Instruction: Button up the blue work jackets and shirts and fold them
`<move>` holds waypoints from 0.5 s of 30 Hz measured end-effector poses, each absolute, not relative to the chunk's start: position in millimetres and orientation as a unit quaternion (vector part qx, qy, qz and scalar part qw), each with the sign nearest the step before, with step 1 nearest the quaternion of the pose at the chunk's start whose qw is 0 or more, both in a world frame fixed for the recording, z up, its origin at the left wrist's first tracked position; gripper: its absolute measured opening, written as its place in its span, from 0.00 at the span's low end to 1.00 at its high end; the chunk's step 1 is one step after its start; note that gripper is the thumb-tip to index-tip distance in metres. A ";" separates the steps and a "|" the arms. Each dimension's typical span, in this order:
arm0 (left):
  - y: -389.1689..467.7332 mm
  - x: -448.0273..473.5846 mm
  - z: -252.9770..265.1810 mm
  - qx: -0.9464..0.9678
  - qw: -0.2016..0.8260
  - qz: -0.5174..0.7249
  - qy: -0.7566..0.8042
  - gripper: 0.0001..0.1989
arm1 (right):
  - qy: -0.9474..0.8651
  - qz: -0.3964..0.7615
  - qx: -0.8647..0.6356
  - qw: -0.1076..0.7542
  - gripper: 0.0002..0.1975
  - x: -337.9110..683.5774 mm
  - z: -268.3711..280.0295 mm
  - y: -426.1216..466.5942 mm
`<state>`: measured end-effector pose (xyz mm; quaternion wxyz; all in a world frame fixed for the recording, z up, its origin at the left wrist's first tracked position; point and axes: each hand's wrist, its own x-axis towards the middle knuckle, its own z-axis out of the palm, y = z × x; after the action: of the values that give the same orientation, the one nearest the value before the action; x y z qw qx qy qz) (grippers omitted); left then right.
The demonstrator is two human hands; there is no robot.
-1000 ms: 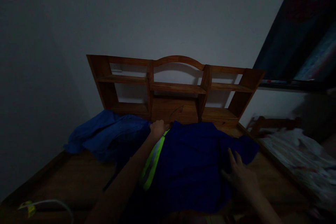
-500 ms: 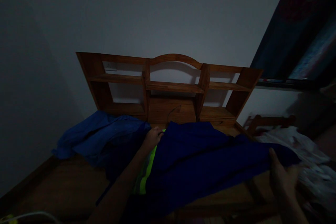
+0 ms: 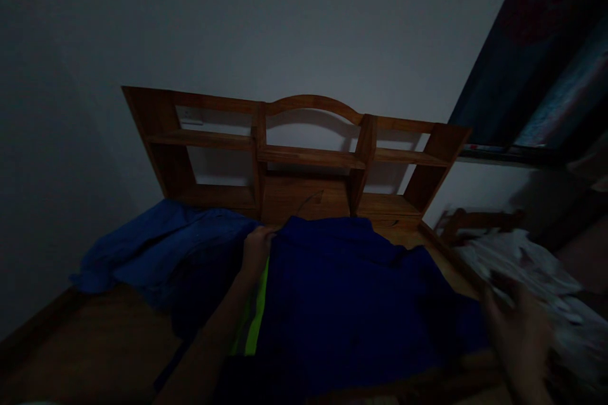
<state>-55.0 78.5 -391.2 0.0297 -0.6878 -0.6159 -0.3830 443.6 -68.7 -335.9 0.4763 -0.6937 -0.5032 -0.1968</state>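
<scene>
A dark blue garment (image 3: 342,291) with a yellow-green stripe (image 3: 260,310) lies spread over the wooden surface, one sleeve reaching to the right. My left hand (image 3: 256,250) is closed on its upper left edge, pinching the cloth beside the stripe. At the right, just past the sleeve's end, my right hand (image 3: 520,329) is blurred by motion. Its thumb and fingers look apart, and no cloth shows between them. To the left of my left hand lies a crumpled lighter blue garment (image 3: 156,247).
A wooden shelf unit (image 3: 308,155) stands along the back, against the wall. White plastic bags (image 3: 527,266) are heaped at the right by a wooden chair back (image 3: 482,220). A dark window or curtain (image 3: 517,57) is at upper right.
The right sleeve, earlier raised and stretched toward my right hand, now lies lower and flatter. My right hand has come off it. My left hand keeps its pinch, slightly further left in view.
</scene>
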 end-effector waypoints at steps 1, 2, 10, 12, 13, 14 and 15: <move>79.7 -56.3 -393.4 -0.687 0.020 -0.389 -0.614 0.09 | -0.519 -0.170 -0.676 0.494 0.20 416.4 -317.9 -61.7; 80.7 -57.4 -395.0 -0.688 0.015 -0.390 -0.611 0.09 | -0.545 -0.135 -0.650 0.511 0.17 387.0 -301.6 -53.6; 82.2 -60.1 -389.0 -0.724 -0.019 -0.342 -0.599 0.10 | -0.780 0.161 -0.430 0.424 0.10 173.8 -297.6 47.1; 82.2 -60.9 -386.8 -0.732 -0.022 -0.340 -0.589 0.09 | -0.784 0.208 -0.422 0.404 0.09 147.4 -323.6 69.5; 82.3 -61.4 -385.9 -0.732 -0.018 -0.346 -0.586 0.09 | -0.786 0.219 -0.418 0.400 0.09 139.1 -336.6 77.4; 82.4 -61.8 -385.0 -0.731 -0.016 -0.356 -0.582 0.08 | -0.785 0.226 -0.416 0.399 0.09 133.7 -348.6 83.1; 82.6 -62.2 -384.0 -0.730 -0.014 -0.369 -0.575 0.09 | -0.784 0.229 -0.415 0.402 0.09 130.7 -359.5 86.5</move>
<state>-62.2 82.6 -384.0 -0.0139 -0.7300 -0.5751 -0.3689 130.7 86.5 -359.5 0.4020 -0.4147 -0.7835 0.2292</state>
